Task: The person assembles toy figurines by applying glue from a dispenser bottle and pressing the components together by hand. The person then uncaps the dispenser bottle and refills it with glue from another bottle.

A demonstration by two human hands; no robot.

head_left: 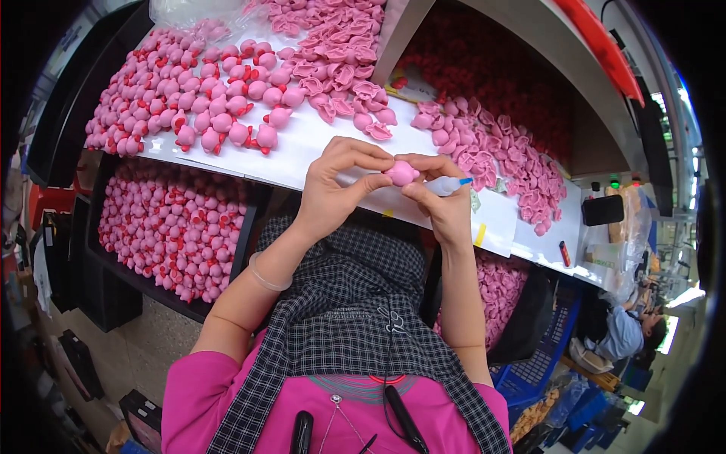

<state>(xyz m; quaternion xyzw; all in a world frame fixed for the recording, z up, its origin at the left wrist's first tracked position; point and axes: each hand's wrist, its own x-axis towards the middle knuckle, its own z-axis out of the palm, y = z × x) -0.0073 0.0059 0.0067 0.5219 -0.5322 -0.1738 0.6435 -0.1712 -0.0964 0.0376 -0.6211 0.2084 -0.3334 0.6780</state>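
My left hand (339,180) is closed, pinching a small round pink plastic piece (401,174) between thumb and fingers. From the other side, the fingertips of my right hand (449,210) press on the same piece. A translucent squeeze bottle (445,185) with a blue tip is tucked in the right hand, its tip pointing away to the right. Both hands are above the front edge of the white worktable (302,163). Loose pink half shells (344,64) lie beyond them, and more pink shells (484,147) are heaped to the right.
Joined pink pieces with red parts (204,98) cover the table's left side. A black bin (243,261) below holds more. Pink shells (499,291) fill another container at lower right. Red parts (491,76) fill a box behind. A red lighter-like object (565,253) lies near the right edge.
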